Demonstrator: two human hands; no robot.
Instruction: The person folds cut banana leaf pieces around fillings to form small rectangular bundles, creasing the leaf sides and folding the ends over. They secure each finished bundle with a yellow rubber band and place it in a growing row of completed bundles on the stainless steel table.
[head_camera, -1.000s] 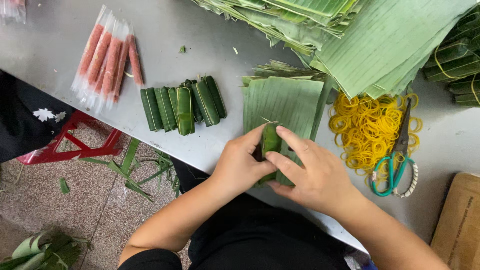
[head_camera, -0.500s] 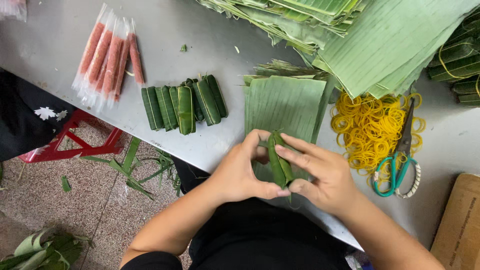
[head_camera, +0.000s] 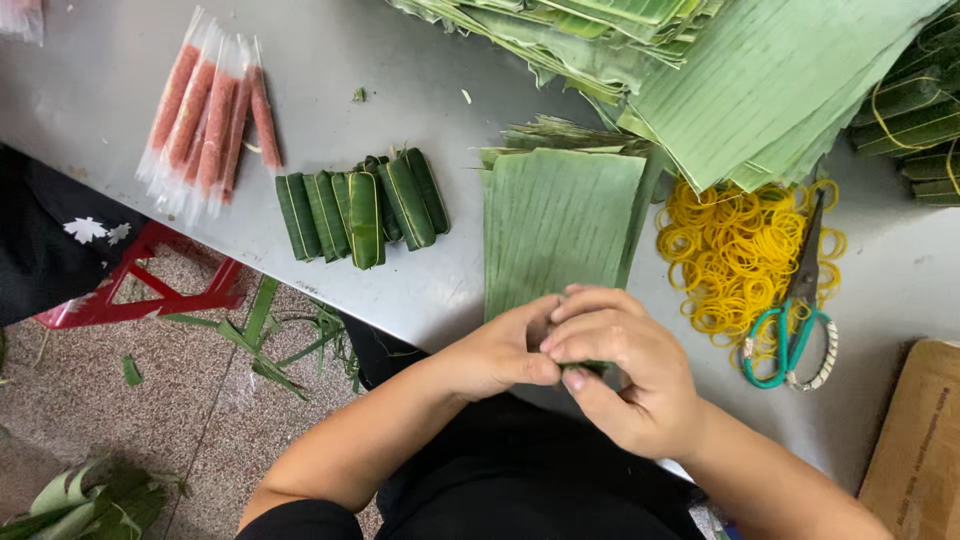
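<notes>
My left hand (head_camera: 500, 355) and my right hand (head_camera: 625, 375) are pressed together at the near edge of the grey table (head_camera: 400, 60). Both close around a small leaf-wrapped roll (head_camera: 594, 367), which is almost entirely hidden by the fingers. They rest on the near end of a cut stack of green banana-leaf sheets (head_camera: 560, 225). Left of it lie several finished green leaf rolls (head_camera: 360, 205) side by side. Farther left are several pink sausages in clear plastic sleeves (head_camera: 205, 115).
A heap of yellow rubber bands (head_camera: 735, 245) lies right of the leaf stack, with green-handled scissors (head_camera: 795, 320) on it. Large banana leaves (head_camera: 760, 80) cover the far right. A cardboard box (head_camera: 915, 440) sits at the right edge. A red stool (head_camera: 150, 285) and leaf scraps are on the floor.
The roll was visible between my fingers earlier. My hands have since drawn nearer to me and closed over it, hiding it.
</notes>
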